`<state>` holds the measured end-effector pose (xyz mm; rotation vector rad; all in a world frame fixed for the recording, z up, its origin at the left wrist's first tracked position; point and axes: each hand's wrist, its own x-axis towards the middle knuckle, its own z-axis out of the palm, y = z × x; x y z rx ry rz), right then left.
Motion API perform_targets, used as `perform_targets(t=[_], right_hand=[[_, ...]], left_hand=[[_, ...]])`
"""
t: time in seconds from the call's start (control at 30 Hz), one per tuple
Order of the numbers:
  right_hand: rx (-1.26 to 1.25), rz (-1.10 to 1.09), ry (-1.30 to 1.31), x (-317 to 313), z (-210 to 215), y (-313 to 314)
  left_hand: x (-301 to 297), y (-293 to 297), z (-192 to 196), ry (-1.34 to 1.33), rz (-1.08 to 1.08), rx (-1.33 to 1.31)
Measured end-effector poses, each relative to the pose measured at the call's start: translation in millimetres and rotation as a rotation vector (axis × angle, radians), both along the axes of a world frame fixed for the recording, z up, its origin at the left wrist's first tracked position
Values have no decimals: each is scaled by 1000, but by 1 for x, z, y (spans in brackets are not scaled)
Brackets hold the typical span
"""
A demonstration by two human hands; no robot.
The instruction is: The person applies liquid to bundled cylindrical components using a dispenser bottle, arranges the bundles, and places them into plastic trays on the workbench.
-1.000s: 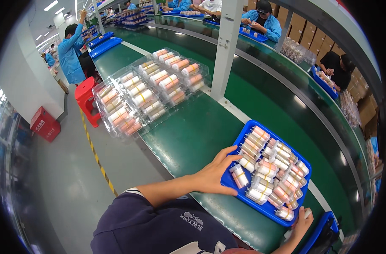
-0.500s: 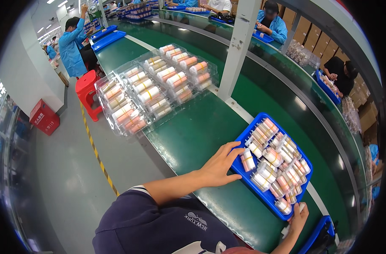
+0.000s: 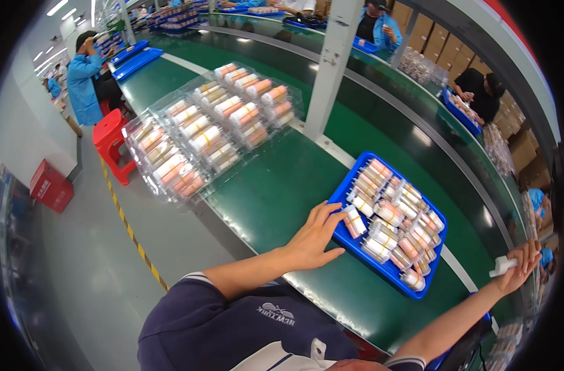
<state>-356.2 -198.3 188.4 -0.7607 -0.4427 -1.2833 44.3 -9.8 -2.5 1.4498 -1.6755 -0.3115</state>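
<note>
A blue tray (image 3: 442,226) lies on the green bench, filled with several small cylinder bundles (image 3: 388,213) in white, pink and brown, bound with yellow bands. My left hand (image 3: 314,238) rests at its left rim with fingers spread, beside a white and pink bundle (image 3: 355,221); nothing is in it. Out past the tray's right side, my right hand (image 3: 520,267) is raised with its fingers closed round a small white piece (image 3: 502,266). That piece has a narrow end and a wider end, but its exact kind is unclear.
Clear plastic blister trays (image 3: 217,162) holding more bundles sit at the bench's left. A grey post (image 3: 331,68) rises from the bench behind. A red stool (image 3: 112,139) stands on the floor at left. Other people (image 3: 84,77) work along the line.
My right hand has left the blue tray's near right corner and swung out right and up with the white piece. My left hand stays at the tray's left rim. The whole view has shifted slightly.
</note>
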Motion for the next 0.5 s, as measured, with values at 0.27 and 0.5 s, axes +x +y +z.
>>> perform_targets(t=[0.27,0.5], right_hand=[[-389,-968,578,101,-34,72],[-473,-1088,839,127,-38,86]], left_hand=[[1,0,5,-83,-71,56],[0,-3,7,-96,-61,75]])
